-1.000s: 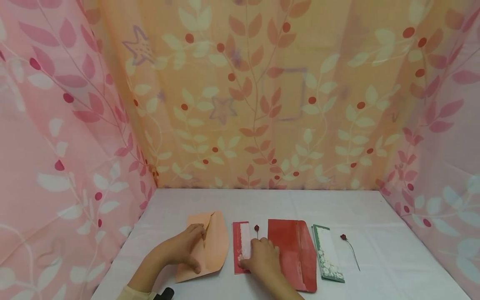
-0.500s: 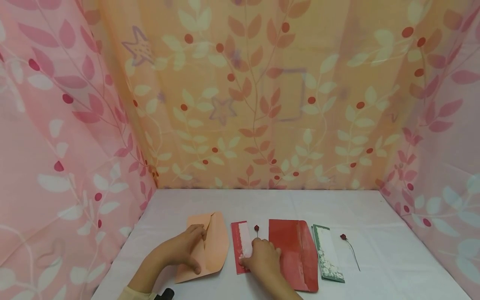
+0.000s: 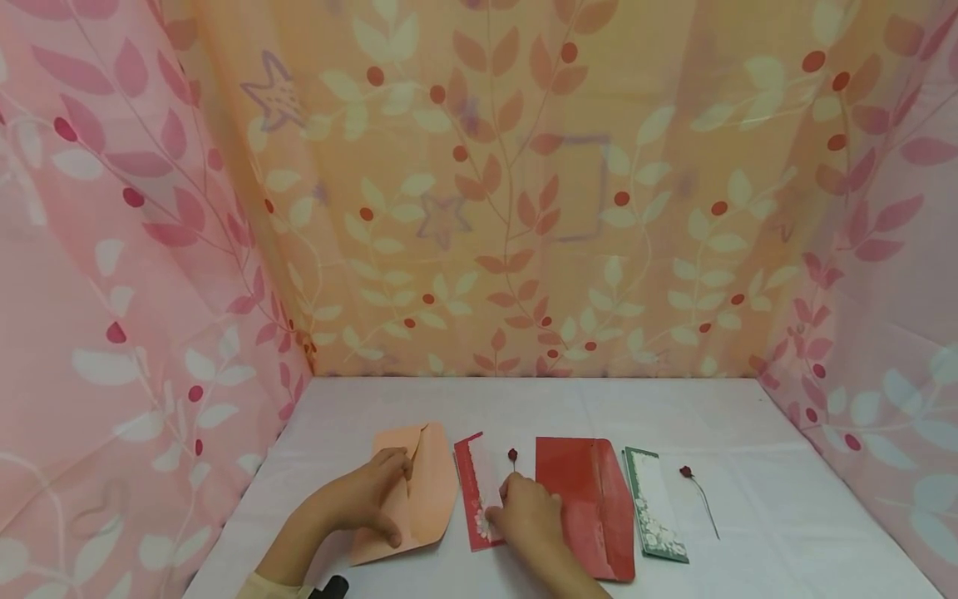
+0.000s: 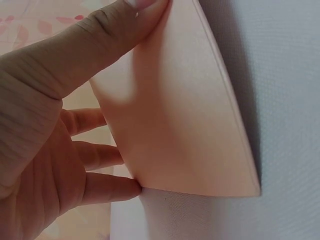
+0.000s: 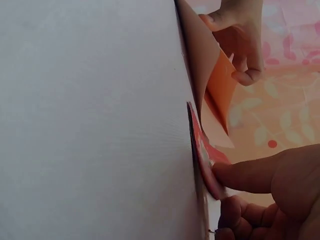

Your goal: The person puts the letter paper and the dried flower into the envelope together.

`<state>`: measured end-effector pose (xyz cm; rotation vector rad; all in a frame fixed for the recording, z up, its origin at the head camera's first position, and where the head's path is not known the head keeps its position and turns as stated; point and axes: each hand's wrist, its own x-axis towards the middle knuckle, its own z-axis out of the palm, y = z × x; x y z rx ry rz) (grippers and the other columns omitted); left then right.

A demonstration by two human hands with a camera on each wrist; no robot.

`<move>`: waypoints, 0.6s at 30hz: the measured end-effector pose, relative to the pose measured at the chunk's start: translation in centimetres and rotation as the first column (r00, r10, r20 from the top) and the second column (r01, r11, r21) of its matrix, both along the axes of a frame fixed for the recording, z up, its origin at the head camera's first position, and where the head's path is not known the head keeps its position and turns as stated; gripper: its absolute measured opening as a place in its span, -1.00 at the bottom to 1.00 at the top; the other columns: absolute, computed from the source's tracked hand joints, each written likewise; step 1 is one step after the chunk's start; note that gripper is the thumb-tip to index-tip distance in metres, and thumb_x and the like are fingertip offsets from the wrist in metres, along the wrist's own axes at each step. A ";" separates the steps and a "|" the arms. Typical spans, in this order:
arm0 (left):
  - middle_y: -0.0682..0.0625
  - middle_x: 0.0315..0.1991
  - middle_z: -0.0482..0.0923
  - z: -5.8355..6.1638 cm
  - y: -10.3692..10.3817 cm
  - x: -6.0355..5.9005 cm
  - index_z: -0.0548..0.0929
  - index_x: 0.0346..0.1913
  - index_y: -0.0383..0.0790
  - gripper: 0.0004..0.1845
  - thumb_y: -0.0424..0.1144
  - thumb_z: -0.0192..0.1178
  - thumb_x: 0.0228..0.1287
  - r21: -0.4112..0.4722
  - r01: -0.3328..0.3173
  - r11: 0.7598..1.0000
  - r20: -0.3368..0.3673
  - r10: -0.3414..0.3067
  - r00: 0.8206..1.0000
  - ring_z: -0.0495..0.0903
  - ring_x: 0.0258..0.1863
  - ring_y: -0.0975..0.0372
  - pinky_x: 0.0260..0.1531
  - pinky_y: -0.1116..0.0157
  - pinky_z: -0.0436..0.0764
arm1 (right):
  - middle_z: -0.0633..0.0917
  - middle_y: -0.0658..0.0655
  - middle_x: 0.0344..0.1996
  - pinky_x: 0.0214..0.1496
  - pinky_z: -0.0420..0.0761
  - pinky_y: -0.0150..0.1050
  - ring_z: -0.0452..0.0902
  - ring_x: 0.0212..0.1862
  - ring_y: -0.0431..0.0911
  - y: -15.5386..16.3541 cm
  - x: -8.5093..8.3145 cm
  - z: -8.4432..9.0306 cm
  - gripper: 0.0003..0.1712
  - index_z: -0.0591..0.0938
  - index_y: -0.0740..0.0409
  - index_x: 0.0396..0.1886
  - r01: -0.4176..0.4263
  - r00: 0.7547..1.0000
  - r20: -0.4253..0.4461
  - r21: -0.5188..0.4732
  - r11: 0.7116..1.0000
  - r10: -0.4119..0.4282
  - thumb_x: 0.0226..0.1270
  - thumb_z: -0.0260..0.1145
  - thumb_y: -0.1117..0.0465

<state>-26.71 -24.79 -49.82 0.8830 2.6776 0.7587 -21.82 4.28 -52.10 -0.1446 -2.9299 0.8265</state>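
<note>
My left hand [image 3: 358, 499] grips a peach envelope [image 3: 432, 478] on the left of the table, its pocket gaping toward the unfolded flap. In the left wrist view the thumb lies on the envelope's face [image 4: 185, 135], with fingertips along its edge. To the right of it, my right hand [image 3: 531, 517] pinches a red-bordered card [image 3: 469, 487] with white flowers by its right side. The right wrist view has this card [image 5: 204, 157] slightly tilted off the table between thumb and fingers. Its upper left corner comes right up to the envelope's flap edge.
A small red rose [image 3: 512, 455] lies just beyond my right hand, its stem partly hidden. Further right are a red envelope [image 3: 580, 487], partly under my right forearm, a green-bordered card [image 3: 653, 503] and another stemmed rose [image 3: 686, 472]. Patterned curtains [image 3: 479, 208] surround the white table [image 3: 599, 408].
The red-bordered card has shifted left and turned, its far end tilting toward the peach envelope. My right thumb and fingers have moved slightly with it. My left hand stays put.
</note>
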 end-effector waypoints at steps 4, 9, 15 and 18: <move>-0.22 0.51 0.20 0.1 0.2 0.1 0.38 0.05 0.07 -0.09 0.23 0.67 -0.39 -0.008 -0.010 1.000 0.008 0.010 1.000 0.29 0.47 -0.16 0.37 -0.21 0.35 | 0.51 -0.07 -0.68 -0.42 0.40 -0.17 0.42 -0.51 -0.13 0.6 0.2 0.4 -0.66 0.57 0.00 -0.53 -0.041 0.998 0.043 -0.084 0.996 0.044 0.06 0.61 0.04; -0.25 0.51 0.20 0.2 0.3 0.1 0.39 0.04 0.04 -0.11 0.19 0.69 -0.38 -0.003 -0.012 1.000 0.023 0.012 1.000 0.27 0.47 -0.18 0.37 -0.23 0.32 | 0.54 -0.03 -0.62 -0.49 0.42 -0.24 0.44 -0.48 -0.11 1.6 0.0 0.7 -0.72 0.60 0.02 -0.49 -0.095 0.990 0.087 -0.203 0.974 0.115 0.14 0.55 0.05; -0.29 0.51 0.19 0.3 0.7 0.3 0.40 0.04 -0.02 -0.10 0.17 0.69 -0.38 0.007 0.016 1.000 0.023 -0.016 1.000 0.25 0.48 -0.20 0.37 -0.25 0.30 | 0.59 0.04 -0.48 -0.42 0.51 -0.22 0.48 -0.38 -0.08 3.1 -0.8 1.4 -0.76 0.66 0.10 -0.30 -0.141 0.969 0.142 -0.353 0.925 0.202 0.23 0.51 0.08; -0.27 0.51 0.19 0.2 0.7 0.3 0.40 0.04 -0.03 -0.10 0.19 0.68 -0.38 -0.004 0.024 1.000 0.007 -0.024 1.000 0.26 0.47 -0.18 0.36 -0.24 0.33 | 0.60 0.04 -0.47 -0.42 0.52 -0.22 0.49 -0.39 -0.09 3.7 -1.1 1.6 -0.77 0.69 0.12 -0.26 -0.165 0.962 0.141 -0.379 0.911 0.233 0.28 0.48 0.07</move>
